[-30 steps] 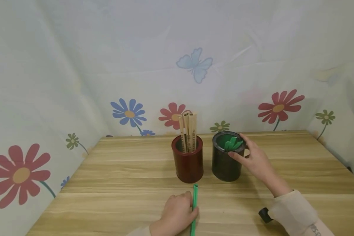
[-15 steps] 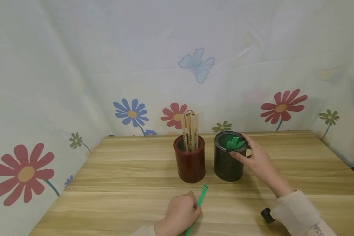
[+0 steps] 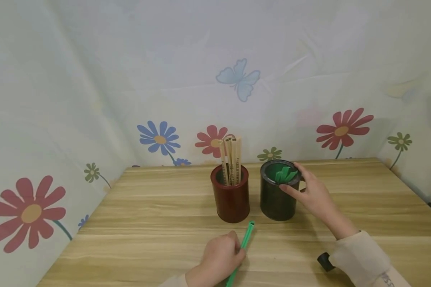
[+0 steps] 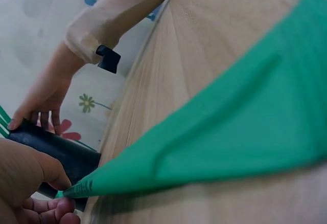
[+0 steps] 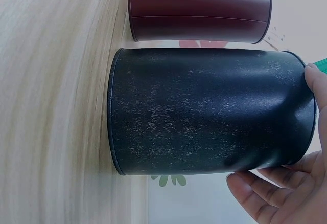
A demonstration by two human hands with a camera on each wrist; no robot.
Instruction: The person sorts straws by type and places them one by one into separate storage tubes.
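Note:
My left hand [image 3: 219, 255] pinches a long, slim green packet [image 3: 247, 236] with small dark print, its far end tilted to the right, in front of the two cylindrical holders. Seen close in the left wrist view, the packet [image 4: 230, 127] looks flat and widens toward the camera. My right hand [image 3: 316, 197] grips the rim of the black holder [image 3: 277, 203], thumb at the front and fingers round the right side. Inside that upright holder stand several similar green packets [image 3: 283, 174]. In the right wrist view the black holder [image 5: 204, 111] has a scuffed, leathery side.
Left of the black holder stands a dark red holder [image 3: 231, 205], with several slender beige sticks [image 3: 233, 159] bearing print. Both holders rest on the wood-grain table [image 3: 147, 223]. A flower-printed cloth [image 3: 172, 79] hangs behind. A small black object [image 3: 325, 262] sits at the right sleeve.
The green packet has swung from nearly upright in the head view to leaning right, and my left hand has shifted slightly right. My right hand keeps its grip on the black holder.

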